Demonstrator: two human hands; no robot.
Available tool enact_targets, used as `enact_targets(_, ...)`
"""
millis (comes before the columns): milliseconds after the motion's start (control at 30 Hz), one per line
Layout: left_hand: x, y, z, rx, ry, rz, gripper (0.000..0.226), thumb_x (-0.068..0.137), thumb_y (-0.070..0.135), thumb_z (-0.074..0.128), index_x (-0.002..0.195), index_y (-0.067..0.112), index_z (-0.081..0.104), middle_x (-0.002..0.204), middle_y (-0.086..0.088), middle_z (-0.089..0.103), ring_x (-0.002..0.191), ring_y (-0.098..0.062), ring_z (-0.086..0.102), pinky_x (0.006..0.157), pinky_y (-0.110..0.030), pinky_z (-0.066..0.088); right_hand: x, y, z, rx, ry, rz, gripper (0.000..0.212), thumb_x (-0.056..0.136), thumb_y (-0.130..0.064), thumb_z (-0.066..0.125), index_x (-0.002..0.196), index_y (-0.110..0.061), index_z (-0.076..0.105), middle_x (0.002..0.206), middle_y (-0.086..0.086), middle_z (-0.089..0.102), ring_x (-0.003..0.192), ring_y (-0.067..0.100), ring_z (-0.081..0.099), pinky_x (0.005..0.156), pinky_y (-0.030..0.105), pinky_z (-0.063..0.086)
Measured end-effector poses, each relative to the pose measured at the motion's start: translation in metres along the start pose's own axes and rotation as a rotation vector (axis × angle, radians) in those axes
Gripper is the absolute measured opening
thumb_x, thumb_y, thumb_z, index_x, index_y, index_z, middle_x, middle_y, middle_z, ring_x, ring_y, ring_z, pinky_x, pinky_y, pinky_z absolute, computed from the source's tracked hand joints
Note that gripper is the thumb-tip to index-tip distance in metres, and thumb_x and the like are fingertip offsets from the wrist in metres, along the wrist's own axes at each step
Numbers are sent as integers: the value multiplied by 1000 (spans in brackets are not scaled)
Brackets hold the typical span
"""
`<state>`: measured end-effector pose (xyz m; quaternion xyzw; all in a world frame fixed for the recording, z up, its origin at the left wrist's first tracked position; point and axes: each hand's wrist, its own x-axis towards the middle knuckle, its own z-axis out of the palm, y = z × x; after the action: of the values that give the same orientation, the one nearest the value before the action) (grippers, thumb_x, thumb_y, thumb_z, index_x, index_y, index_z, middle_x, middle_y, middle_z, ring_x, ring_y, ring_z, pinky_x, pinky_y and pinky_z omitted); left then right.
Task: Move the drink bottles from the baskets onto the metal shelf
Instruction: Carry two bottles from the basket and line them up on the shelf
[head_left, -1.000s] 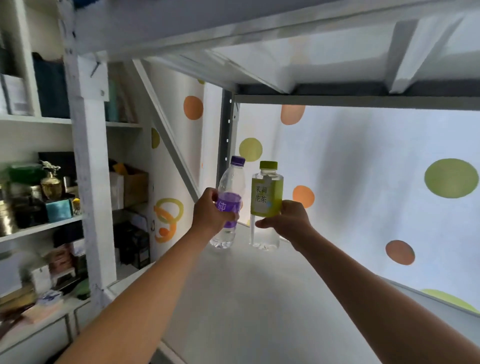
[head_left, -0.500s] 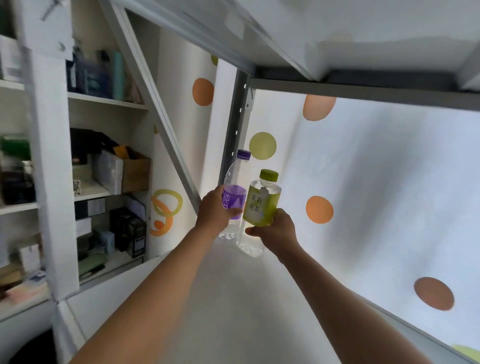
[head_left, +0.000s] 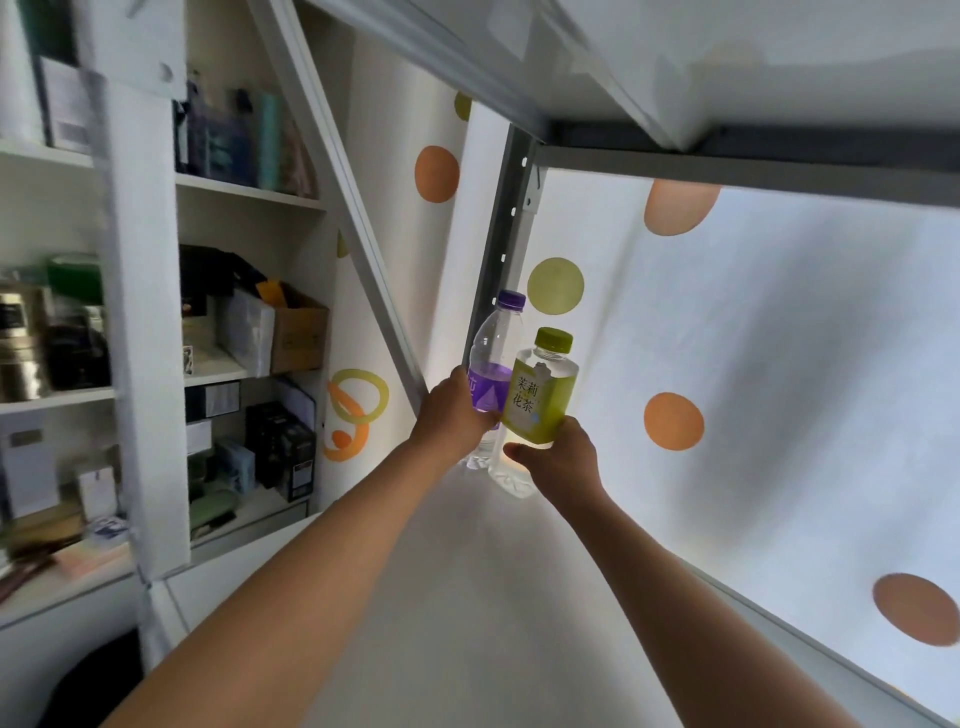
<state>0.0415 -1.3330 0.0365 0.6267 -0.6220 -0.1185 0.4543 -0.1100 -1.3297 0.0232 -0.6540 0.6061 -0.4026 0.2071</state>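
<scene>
Both bottles reaching the metal shelf (head_left: 467, 597) at twelve o'clock: left hand (head_left: 449, 415) grasps the purple bottle (head_left: 488, 364), right hand (head_left: 561, 457) the green-tea bottle (head_left: 540, 395) (neither released; baskets unseen).

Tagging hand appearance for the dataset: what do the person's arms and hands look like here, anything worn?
Both forearms are bare right down to the frame's bottom edge, with no sleeves in view. The left hand and right hand show no gloves, and no watch or band at either wrist. Rings cannot be made out; most of the fingers are hidden.
</scene>
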Motion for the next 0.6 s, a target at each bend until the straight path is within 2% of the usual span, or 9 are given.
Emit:
enact_targets(133, -28, 5, -13, 44, -12, 59, 47, 80, 21, 73, 120, 12, 49, 110, -6, 60, 100, -25, 60, 69, -23, 41, -18, -1, 2, -157, -90, 112, 70, 68, -40, 85, 124, -8, 57, 119, 12, 60, 104, 29, 62, 85, 35, 52)
enact_targets(233, -62, 8, -30, 180, -52, 146, 54, 83, 24, 69, 130, 15, 44, 122, -5, 57, 106, -24, 59, 81, -30, 51, -45, -11, 0, -330, -194, 126, 63, 74, -40, 77, 125, -10, 58, 122, 13, 59, 107, 31, 60, 85, 34, 52)
enact_targets(333, -107, 7, -59, 468, -78, 338, 51, 88, 22, 61, 135, 15, 41, 131, -6, 54, 114, -25, 54, 89, -35, 50, -83, -33, -4, -460, -165, 14, 46, 83, -32, 67, 121, -9, 55, 122, 14, 57, 110, 32, 57, 86, 34, 49)
enact_targets(400, -141, 2, -87, 648, -78, 453, 51, 88, 15, 55, 137, 14, 42, 134, -6, 53, 119, -26, 51, 94, -38, 48, -112, -53, -4, -496, -148, -90, 45, 87, -29, 64, 127, -11, 54, 127, 13, 57, 115, 32, 56, 91, 35, 48)
enact_targets(500, -188, -11, -138, 803, -59, 494, 49, 88, 13, 51, 136, 13, 44, 134, -8, 53, 120, -28, 50, 94, -43, 48, -160, -90, 3, -492, -166, -240, 46, 90, -26, 63, 133, -14, 54, 133, 12, 55, 120, 31, 55, 99, 37, 47)
enact_targets(600, -237, -26, -200, 892, -40, 475, 52, 88, 17, 47, 139, 11, 40, 137, -9, 48, 125, -29, 44, 94, -43, 44, -211, -132, 23, -500, -187, -411, 41, 91, -27, 61, 131, -17, 57, 133, 8, 57, 121, 28, 54, 102, 38, 46)
